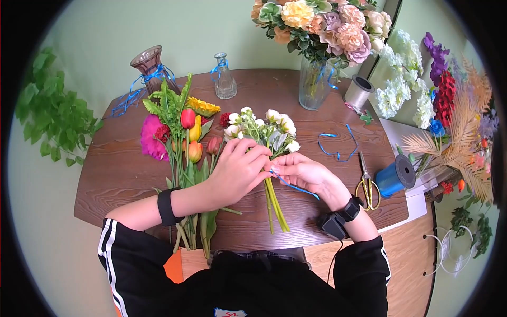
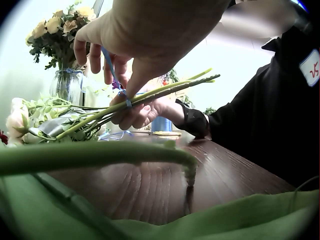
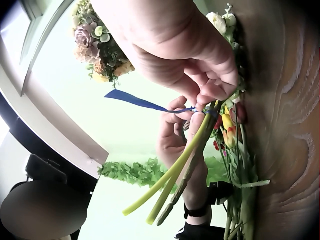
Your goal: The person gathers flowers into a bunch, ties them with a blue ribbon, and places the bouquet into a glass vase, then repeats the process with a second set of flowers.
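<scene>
White flowers with green stems lie between the hands, a blue ribbon wound around the stems. My left hand, fingers bent, pinches the ribbon at the stems from the left; in the left wrist view this hand has its thumb by the knot. From the other side my right hand pinches the ribbon between thumb and fingers. A loose ribbon tail sticks out from the knot in the right wrist view, where the right fingertips partly hide the wrap.
Tulips and other flowers lie left of the hands. Gold-handled scissors, a blue ribbon spool and a loose ribbon piece are on the right. Behind stand a brown vase, a small glass vase and a filled vase.
</scene>
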`<state>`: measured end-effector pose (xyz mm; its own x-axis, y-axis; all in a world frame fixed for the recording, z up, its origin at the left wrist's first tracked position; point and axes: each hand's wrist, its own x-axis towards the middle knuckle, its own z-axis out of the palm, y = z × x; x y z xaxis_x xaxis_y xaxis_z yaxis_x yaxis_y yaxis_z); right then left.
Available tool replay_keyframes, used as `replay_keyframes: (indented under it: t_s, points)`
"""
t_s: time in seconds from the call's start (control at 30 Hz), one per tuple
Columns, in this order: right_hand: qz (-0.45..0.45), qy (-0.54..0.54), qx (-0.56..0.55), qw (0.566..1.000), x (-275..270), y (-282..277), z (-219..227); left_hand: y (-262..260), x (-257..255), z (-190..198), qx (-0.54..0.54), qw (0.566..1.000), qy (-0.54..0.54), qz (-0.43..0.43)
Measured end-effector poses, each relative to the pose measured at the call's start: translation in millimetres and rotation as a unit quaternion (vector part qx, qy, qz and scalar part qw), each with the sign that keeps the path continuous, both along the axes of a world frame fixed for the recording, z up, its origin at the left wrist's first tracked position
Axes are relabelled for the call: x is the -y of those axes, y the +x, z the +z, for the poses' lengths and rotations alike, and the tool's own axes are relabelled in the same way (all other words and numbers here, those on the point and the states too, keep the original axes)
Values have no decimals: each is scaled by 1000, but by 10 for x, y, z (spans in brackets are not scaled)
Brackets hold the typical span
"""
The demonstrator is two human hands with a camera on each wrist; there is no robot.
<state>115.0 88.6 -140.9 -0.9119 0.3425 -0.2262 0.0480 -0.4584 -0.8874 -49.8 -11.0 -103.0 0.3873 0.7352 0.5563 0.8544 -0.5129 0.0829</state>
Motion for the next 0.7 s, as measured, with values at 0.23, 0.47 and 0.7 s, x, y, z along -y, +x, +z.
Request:
replay_keyframes:
  t_s: [0.23,0.47,0.7]
  points:
    - [-13,-2,29,999,12,10,33,39,17,-10,-54,996,73,14]
    - [-27,-7,31,999,21,4,-3,22,13,-45,-135,983,127,5]
    - [-35,2,26,999,34,-11,-43,62,14,-54,-129,985,111,17]
